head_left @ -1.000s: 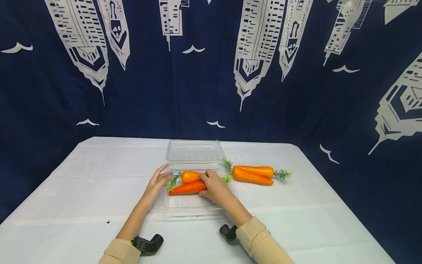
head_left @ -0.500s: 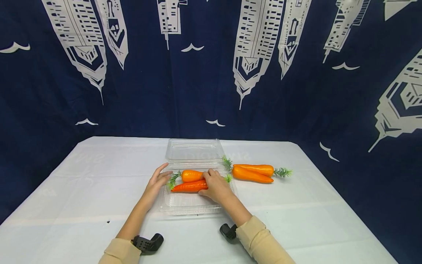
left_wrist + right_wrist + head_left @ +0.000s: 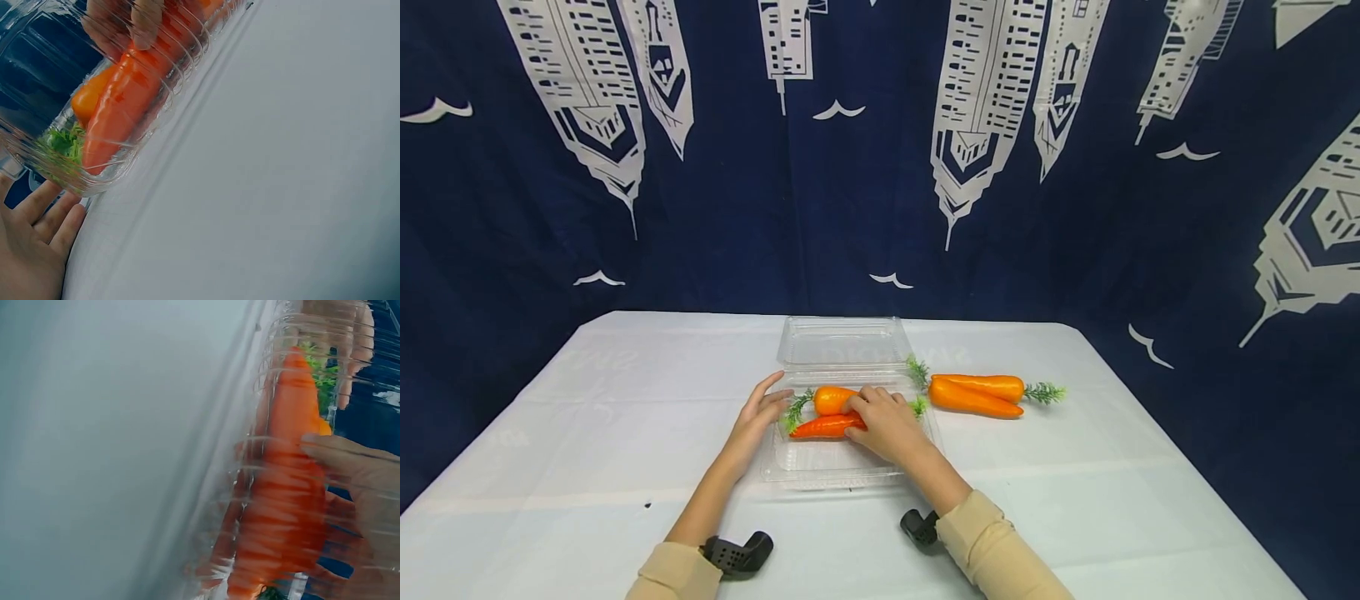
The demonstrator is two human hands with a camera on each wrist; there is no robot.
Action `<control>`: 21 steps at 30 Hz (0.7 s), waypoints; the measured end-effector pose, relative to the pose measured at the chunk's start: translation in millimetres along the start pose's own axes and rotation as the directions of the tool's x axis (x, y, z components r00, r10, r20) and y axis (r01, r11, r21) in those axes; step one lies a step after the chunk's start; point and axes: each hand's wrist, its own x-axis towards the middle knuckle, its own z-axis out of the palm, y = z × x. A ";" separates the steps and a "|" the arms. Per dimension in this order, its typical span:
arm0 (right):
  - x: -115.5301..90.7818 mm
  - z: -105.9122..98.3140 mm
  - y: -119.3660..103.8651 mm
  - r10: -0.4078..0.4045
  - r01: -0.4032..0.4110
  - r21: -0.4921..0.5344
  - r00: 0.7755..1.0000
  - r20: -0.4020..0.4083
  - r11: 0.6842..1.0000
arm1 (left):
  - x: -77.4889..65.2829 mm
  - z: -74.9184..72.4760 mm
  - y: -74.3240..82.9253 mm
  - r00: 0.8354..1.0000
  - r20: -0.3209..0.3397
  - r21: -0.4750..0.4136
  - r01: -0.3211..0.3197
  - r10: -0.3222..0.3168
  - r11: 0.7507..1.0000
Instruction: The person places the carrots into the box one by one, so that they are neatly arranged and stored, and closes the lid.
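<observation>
In the head view, a clear plastic clamshell box (image 3: 805,458) lies with its lid (image 3: 844,340) folded back. Inside it, a red-orange carrot (image 3: 822,427) lies in front of an orange carrot (image 3: 829,401), whose green leaves point left. My right hand (image 3: 891,429) reaches into the box from the right, fingers curled over the red-orange carrot and hiding its middle. In the right wrist view, the thumb (image 3: 322,450) presses on that carrot (image 3: 287,494). My left hand (image 3: 756,425) stays at the box's left side, fingers extended; in the left wrist view, the fingertips are by its wall.
Two more orange carrots (image 3: 973,396) with green tops lie together on the white table (image 3: 1112,483), just right of the box. A dark blue curtain (image 3: 850,192) with white building prints hangs behind. Black wrist cameras (image 3: 737,554) sit at both sleeves.
The red-orange carrot has shifted slightly right and back in the box. My right hand has since slid a little left along it. The left hand has stayed in place.
</observation>
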 end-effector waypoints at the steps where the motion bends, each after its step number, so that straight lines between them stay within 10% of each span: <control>1: -0.2 -0.3 0.0 -0.007 0.007 -0.001 1.000 -0.008 1.000 | 0.2 0.5 0.0 1.000 -0.002 0.000 0.002 -0.002 1.000; 21: -14.8 -26.6 4.9 0.024 -0.020 0.089 0.999 -0.046 0.996 | -0.5 2.4 2.0 1.000 -0.003 0.003 0.008 -0.008 1.000</control>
